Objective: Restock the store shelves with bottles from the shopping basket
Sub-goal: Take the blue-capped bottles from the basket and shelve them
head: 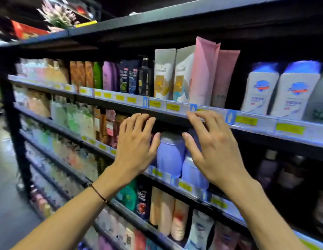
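Bare forearms, thin dark cord bracelet (99, 193), left wrist

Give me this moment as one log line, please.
left hand: fingers spread, beside lavender bottle | right hand: fingers spread, in front of second lavender bottle | contact: unclear | basket: out of view

Right lilac bottle (193, 171) mostly behind right hand (217, 147); far-left bottles (39, 73) blurry.

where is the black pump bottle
Head view, upper centre: the black pump bottle stands between the dark Clear bottles on its left and a white carton on its right.
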